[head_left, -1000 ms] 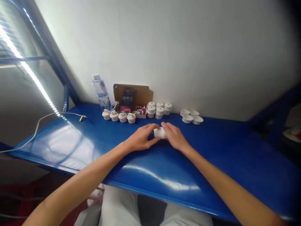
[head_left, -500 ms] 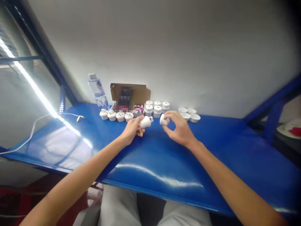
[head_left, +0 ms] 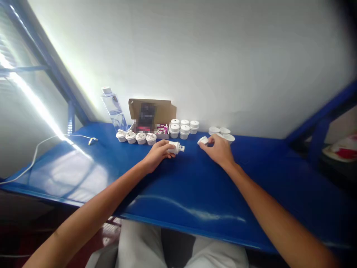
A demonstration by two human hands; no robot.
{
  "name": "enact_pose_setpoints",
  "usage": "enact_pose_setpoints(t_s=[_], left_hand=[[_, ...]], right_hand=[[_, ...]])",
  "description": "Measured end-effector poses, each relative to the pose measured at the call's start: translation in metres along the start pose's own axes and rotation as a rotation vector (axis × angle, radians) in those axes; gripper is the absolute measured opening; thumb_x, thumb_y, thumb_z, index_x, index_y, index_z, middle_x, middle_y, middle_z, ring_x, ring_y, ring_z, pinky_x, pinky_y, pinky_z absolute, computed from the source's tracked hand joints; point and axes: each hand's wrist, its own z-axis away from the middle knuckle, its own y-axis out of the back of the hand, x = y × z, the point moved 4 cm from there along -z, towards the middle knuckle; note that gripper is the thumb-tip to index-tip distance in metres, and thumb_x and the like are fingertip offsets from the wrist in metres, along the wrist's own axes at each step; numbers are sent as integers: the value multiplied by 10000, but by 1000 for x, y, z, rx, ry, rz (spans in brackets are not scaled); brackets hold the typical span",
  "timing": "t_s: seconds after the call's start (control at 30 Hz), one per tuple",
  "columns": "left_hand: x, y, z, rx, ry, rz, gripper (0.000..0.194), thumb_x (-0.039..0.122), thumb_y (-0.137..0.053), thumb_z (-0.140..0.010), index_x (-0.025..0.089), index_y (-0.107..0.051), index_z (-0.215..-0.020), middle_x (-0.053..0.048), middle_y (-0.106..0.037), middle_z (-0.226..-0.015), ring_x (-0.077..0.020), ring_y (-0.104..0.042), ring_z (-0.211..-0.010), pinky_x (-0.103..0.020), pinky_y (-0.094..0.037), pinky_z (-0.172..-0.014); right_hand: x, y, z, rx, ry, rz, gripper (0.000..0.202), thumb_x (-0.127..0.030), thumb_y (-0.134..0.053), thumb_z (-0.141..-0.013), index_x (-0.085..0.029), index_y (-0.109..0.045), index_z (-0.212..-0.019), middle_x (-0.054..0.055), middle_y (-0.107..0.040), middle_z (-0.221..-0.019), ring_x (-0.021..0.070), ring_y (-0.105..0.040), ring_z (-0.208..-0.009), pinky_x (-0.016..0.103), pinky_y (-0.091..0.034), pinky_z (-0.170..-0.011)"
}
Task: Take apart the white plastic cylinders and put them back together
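Observation:
My left hand (head_left: 161, 152) is closed around a white cylindrical part (head_left: 174, 147) with a small tab sticking out of its right end. Opposite it, my right hand (head_left: 221, 149) pinches a round white cap (head_left: 203, 140) between thumb and fingers, tilted and low over the tabletop. The two pieces are apart, with a gap of blue table between them. Behind my right hand sit several white cups (head_left: 229, 138), partly hidden by the fingers. Stacked white round pieces (head_left: 184, 130) stand behind the gap.
A row of white pieces with fittings on top (head_left: 141, 138) lines the left, before an open cardboard box (head_left: 164, 106). A clear bottle (head_left: 115, 111) leans by the wall. A white cable (head_left: 39, 150) crosses the left of the blue table (head_left: 195, 182).
My right hand has moved right and slightly down with the cap, widening the gap. The part in my left hand has turned, so its tab now points right.

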Motion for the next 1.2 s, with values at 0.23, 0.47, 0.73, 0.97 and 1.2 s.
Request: enact_pose_setpoints(t_s=[0.23, 0.47, 0.73, 0.97, 1.2], left_hand=[[0, 2, -1, -13, 4, -12, 274, 309, -748, -802, 150, -585, -954, -44, -714, -832, -134, -689, -704, -247, -495, -695], [1, 0, 0, -9, 7, -21, 275, 317, -747, -802, 151, -587, -952, -52, -715, -843, -134, -687, -696, -254, -498, -690], [4, -1, 2, 6, 19, -45, 261, 325, -726, -816, 146, -598, -957, -51, -702, -828, -134, -681, -679, -253, -493, -673], [2, 1, 1, 19, 39, -49, 326, 412, -729, -833, 157, -603, -992, -48, -701, -891, -139, -699, -674, -235, -466, -607], [3, 1, 1, 20, 43, -54, 336, 424, -744, -822, 162, -605, -979, -41, -700, -873, -134, -692, -661, -243, -468, -614]], right_hand=[[3, -9, -2, -49, 76, -173, 316, -446, -671, -824, -226, -652, -1050, 65, -691, -978, 237, -663, -861, 377, -528, -813], [6, -9, 3, -43, 44, 28, 215, -442, -632, -862, -241, -607, -936, 81, -711, -969, 280, -659, -904, 398, -507, -783], [-24, -1, 11, -42, 132, 90, 204, -421, -621, -858, -236, -665, -783, 81, -717, -896, 277, -668, -870, 382, -491, -773], [-23, -21, 18, -186, 82, 6, 450, -387, -634, -849, -165, -719, -1232, 168, -725, -1230, 283, -719, -935, 420, -537, -893], [-9, -29, 13, -185, 64, -15, 468, -351, -645, -833, -143, -714, -1247, 203, -679, -1329, 327, -692, -1133, 459, -509, -1029]])
